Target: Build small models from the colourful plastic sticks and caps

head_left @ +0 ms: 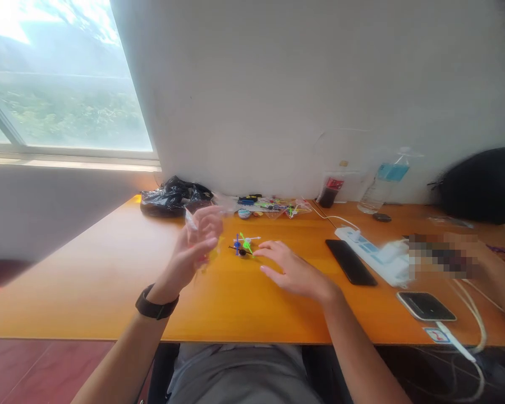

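Observation:
My left hand (200, 235), slightly smeared by motion, is closed around a small clear plastic bag (191, 219). Reddish and yellow bits show through the plastic below my fingers, too blurred to name. To its right, a loose cluster of small plastic pieces with thin arms lies on the table: a blue one (237, 244), a green one (246, 243), a white one (255, 240) and a black one (242, 252). My right hand (292, 269) hovers beside them, thumb and fingers apart and holding nothing. Its index fingertip is close to the green piece; I cannot tell whether they touch.
Along the wall are a black plastic bag (172, 196), bagged colourful parts (273, 206), a dark drink pouch (330, 192) and a water bottle (381, 185). A black phone (350, 262), power strip (372, 255) and charging device (426, 306) lie right, near another person's arm (499, 275).

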The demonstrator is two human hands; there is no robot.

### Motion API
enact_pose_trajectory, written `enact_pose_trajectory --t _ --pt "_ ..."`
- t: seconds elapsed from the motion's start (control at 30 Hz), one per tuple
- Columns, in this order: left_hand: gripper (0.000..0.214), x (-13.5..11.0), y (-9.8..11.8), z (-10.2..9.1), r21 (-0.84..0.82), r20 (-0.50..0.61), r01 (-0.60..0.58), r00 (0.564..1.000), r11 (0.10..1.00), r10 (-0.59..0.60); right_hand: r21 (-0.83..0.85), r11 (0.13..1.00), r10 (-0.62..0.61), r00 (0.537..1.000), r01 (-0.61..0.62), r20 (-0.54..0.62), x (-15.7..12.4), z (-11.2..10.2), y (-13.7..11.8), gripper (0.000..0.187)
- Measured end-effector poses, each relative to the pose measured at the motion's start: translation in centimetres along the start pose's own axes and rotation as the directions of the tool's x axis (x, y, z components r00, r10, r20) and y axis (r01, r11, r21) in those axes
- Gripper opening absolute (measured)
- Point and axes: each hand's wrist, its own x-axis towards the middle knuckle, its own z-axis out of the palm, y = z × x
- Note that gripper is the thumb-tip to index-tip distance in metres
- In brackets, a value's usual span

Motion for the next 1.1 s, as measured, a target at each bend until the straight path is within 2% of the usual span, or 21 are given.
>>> enact_pose_trajectory --t 0.07,0.13,0.3,0.5,0.6,0.7,0.83,0.93,1.0,1.1 --pt "0.051 0.2 0.2 -0.2 -0.180 -0.029 0.083 0.996 0.980 -0.090 -0.062 0.997 0.059 0.992 -0.052 0.111 0.4 1.3 1.1 0.038" --pt "0.049 0.3 0.2 -0.5 -0.238 -0.031 0.131 0.989 0.962 -0.143 -0.100 0.994 0.067 0.982 -0.050 0.176 0.6 2.3 1.6 0.034" --pt "0.047 0.6 -0.1 -0.8 -0.172 -0.035 0.128 0.990 0.977 -0.136 -0.120 0.993 0.040 0.987 -0.022 0.152 0.8 3.2 1.4 0.035" --pt "0.046 0.6 -0.5 -0.6 -0.108 -0.020 0.150 0.988 0.983 -0.153 -0.107 0.994 0.049 0.990 -0.035 0.135 0.9 3.2 1.3 0.043" --pt "0.049 0.5 -0.6 -0.8 -0.003 -0.044 0.155 0.987 0.988 -0.155 -0.072 0.997 0.005 0.997 0.001 0.083 0.8 2.6 1.0 0.046" --pt "0.054 0.4 -0.7 -1.1 0.099 -0.062 0.135 0.990 0.986 -0.130 -0.011 0.999 -0.046 0.999 0.046 -0.027 0.6 1.4 0.4 0.040" --pt "0.058 0.4 -0.9 -1.4 0.291 -0.006 0.047 0.999 0.956 -0.047 0.064 0.996 -0.051 0.978 0.065 -0.202 -0.2 -1.2 -0.6 0.027" --pt "0.058 0.2 -0.9 -1.3 0.371 0.078 -0.044 0.997 0.927 0.016 0.099 0.991 -0.041 0.914 0.088 -0.404 -1.3 -3.2 -1.5 0.021" --pt "0.058 0.1 -0.9 -1.0 0.411 0.136 -0.085 0.990 0.908 0.032 0.131 0.984 -0.028 0.835 0.120 -0.549 -2.2 -4.2 -2.3 0.020" --pt "0.060 -0.2 -0.9 -0.3 0.481 0.195 -0.124 0.980 0.868 0.033 0.218 0.946 -0.017 0.704 0.242 -0.710 -3.4 -5.1 -3.9 0.022"
